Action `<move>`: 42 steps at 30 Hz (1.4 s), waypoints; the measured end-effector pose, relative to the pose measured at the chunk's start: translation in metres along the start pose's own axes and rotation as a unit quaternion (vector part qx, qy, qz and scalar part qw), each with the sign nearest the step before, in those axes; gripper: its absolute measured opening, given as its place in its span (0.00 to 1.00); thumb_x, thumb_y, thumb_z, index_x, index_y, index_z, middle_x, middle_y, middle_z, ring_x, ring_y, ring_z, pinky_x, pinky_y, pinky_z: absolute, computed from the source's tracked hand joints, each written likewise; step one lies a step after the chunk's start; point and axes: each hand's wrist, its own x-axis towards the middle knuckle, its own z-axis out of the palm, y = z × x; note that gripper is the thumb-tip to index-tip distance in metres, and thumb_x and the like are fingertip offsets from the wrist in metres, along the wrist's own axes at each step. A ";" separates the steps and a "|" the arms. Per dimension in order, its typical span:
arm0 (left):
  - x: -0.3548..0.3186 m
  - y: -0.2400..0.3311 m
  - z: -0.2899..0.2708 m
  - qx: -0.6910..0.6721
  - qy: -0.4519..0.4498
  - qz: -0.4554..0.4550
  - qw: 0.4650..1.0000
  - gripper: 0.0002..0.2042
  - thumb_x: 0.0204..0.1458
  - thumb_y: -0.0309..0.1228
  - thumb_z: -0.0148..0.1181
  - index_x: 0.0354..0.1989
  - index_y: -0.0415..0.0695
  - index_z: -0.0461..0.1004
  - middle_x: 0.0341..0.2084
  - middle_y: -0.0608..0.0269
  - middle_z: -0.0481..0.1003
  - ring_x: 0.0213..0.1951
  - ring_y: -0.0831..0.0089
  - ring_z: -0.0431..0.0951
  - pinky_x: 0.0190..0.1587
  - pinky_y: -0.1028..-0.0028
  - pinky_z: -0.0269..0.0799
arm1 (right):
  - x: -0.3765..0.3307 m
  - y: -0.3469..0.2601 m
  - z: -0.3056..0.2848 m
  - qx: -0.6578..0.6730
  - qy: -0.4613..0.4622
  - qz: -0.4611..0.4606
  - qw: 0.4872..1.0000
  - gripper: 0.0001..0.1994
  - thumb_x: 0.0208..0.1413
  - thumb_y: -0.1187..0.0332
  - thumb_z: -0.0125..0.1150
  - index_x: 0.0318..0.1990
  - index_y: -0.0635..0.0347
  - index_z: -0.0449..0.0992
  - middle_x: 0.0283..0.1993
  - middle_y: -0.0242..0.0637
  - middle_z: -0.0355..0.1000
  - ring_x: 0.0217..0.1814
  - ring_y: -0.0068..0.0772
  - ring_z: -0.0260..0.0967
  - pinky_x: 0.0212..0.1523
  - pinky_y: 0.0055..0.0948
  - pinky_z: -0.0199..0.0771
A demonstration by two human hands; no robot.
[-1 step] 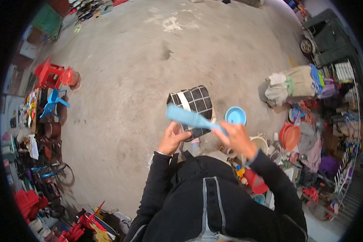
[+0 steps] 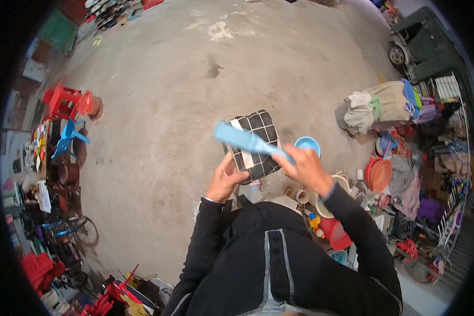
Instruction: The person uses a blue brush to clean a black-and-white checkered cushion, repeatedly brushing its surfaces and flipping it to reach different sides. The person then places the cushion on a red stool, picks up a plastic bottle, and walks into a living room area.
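A black bag with a white grid pattern and a pale strap (image 2: 262, 125) is in front of me, above the concrete floor. My left hand (image 2: 226, 180) grips its near left edge, with the thumb lying on the cloth. My right hand (image 2: 308, 169) is closed round the handle of a light-blue brush (image 2: 242, 138). The brush's long flat head lies slantwise across the bag's upper face, pointing to the far left. Its bristle side is hidden, and I cannot tell whether it touches the cloth. The brush is slightly blurred.
A blue basin (image 2: 307, 144) stands on the floor beyond my right hand. To the right are a red basin (image 2: 379, 175), a cloth-covered heap (image 2: 389, 105) and mixed clutter. A red stool (image 2: 63, 101), a blue chair (image 2: 68, 138) and a bicycle (image 2: 81, 230) line the left.
The brush head has swung away from me and a little left over the bag. My right hand has moved slightly away from me with it; my left hand keeps its hold.
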 end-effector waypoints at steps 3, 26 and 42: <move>-0.002 -0.007 0.003 -0.003 -0.022 -0.010 1.000 0.31 0.42 0.13 0.55 0.59 0.34 0.55 0.56 0.58 0.60 0.58 0.69 0.60 0.57 0.70 0.59 | 0.035 0.024 0.009 -0.036 0.042 0.013 0.998 0.14 0.52 0.60 0.57 0.22 0.61 0.68 0.14 0.47 0.65 0.15 0.48 0.66 0.14 0.39 0.62; 0.008 -0.012 -0.030 -0.296 0.033 -0.030 0.954 0.22 0.58 0.40 0.46 0.56 0.39 0.58 0.51 0.54 0.66 0.53 0.59 0.67 0.55 0.58 0.64 | -0.042 -0.015 0.023 0.017 0.059 0.046 0.997 0.11 0.48 0.67 0.62 0.23 0.63 0.70 0.14 0.41 0.65 0.15 0.40 0.65 0.16 0.33 0.61; 0.005 -0.003 -0.009 -0.358 -0.047 -0.012 0.932 0.28 0.59 0.46 0.38 0.62 0.40 0.50 0.60 0.52 0.56 0.60 0.55 0.58 0.61 0.54 0.52 | -0.003 0.007 0.014 -0.035 0.056 0.070 0.995 0.11 0.50 0.63 0.61 0.25 0.62 0.72 0.14 0.43 0.66 0.15 0.43 0.67 0.16 0.33 0.62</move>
